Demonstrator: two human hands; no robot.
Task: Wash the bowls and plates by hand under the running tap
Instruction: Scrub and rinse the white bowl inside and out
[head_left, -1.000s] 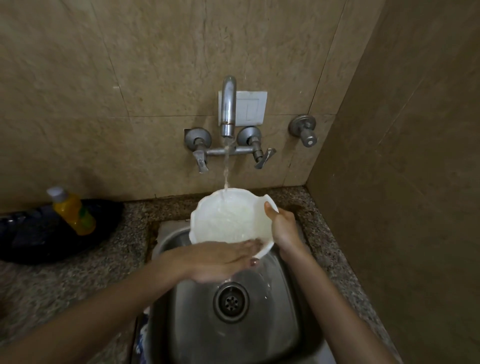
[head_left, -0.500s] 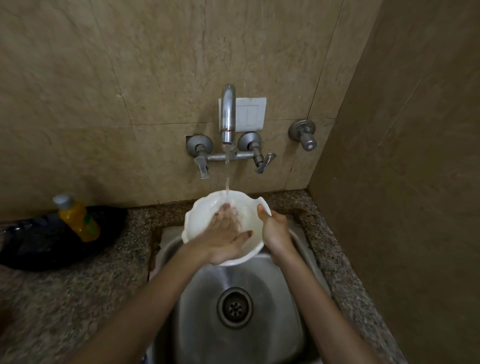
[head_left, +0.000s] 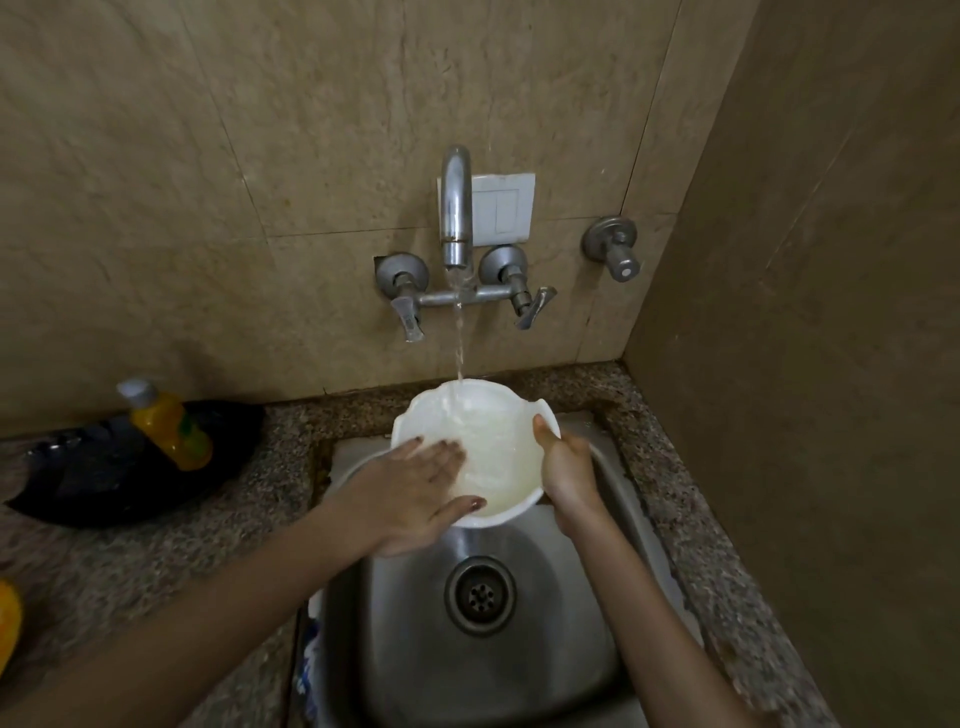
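The right hand (head_left: 569, 470) grips the white scalloped ceramic bowl (head_left: 498, 457) by its rim; the left hand (head_left: 415, 493), fingers spread flat, should rub every inner side.

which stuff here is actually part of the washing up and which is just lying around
In use: white bowl, gripped at the rim by the right hand and touched inside by the flat left hand; running tap; sink.

Lying about: yellow bottle, black pan, wall switch, spare valve.

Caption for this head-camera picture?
Left hand flat inside a white bowl, right hand gripping its rim, under the running tap.
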